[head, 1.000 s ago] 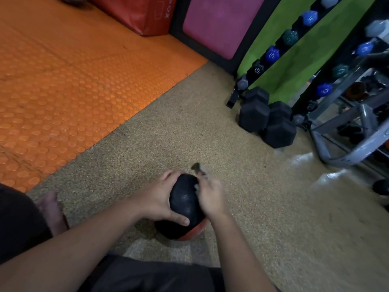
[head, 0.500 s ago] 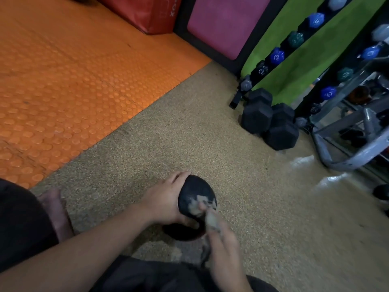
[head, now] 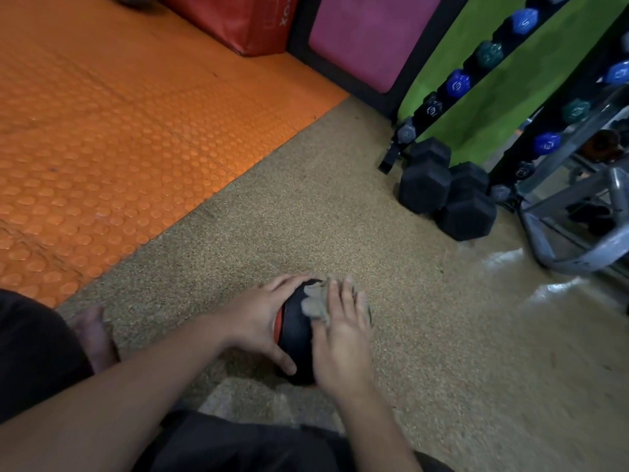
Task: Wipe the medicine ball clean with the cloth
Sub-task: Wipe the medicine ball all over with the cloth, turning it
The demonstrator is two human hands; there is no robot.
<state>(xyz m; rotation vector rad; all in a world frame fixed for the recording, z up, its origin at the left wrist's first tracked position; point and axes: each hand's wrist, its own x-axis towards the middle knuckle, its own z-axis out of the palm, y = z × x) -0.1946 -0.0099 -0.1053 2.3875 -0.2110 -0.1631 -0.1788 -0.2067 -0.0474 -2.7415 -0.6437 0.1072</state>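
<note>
The medicine ball (head: 295, 330) sits on the speckled tan floor (head: 425, 352), near the bottom middle of the view, just in front of the person's dark trousers (head: 238, 444). It is black with a thin red stripe visible on its left side. The left hand (head: 257, 318) holds the ball from the left: its fingers curve over the far top and the thumb reaches along the near side, so this hand grips the ball. The right hand (head: 342, 338) lies flat on the right upper part of the ball with the fingers straight and a little spread, pressing the cloth (head: 315, 303) against the surface. The cloth is a pale grey, crumpled piece, and it shows between the fingertips and the black surface; part of it is hidden under the palm. The right hand is somewhat blurred.

A bare foot (head: 93, 332) rests on the floor at the left, near the edge of the orange studded mat (head: 119, 114), which covers the far left part of the scene. At the far right, two black dumbbells (head: 446, 192) lie on the floor, touching each other, beside a slanted rack (head: 469, 73) with small blue, green and grey weights in front of a green wall. A grey metal frame (head: 578, 240) stands further right. At the far side there are a red padded box (head: 238, 18) and a pink pad (head: 367, 35)
</note>
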